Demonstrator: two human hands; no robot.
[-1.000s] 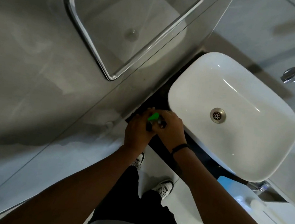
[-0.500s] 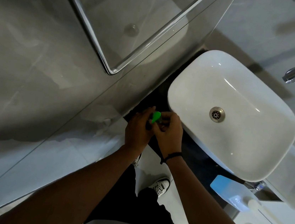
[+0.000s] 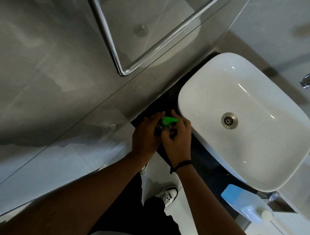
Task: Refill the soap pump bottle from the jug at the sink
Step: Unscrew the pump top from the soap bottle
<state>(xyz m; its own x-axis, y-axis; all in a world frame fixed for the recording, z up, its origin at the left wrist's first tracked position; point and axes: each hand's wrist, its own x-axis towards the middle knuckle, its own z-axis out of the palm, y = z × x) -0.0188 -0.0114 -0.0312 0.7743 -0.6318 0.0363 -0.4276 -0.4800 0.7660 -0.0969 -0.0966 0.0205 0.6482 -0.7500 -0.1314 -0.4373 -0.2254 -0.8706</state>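
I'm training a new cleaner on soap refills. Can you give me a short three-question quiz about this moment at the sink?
1. True or false: the blue jug is being tipped over the pump bottle.
2. What colour is the pump head between the left hand and the right hand?
3. Where does the pump bottle stand? A) inside the white basin B) on the dark counter beside the basin C) on the floor

Key
1. False: the jug stands untouched on the counter, near the basin's corner.
2. Green.
3. B
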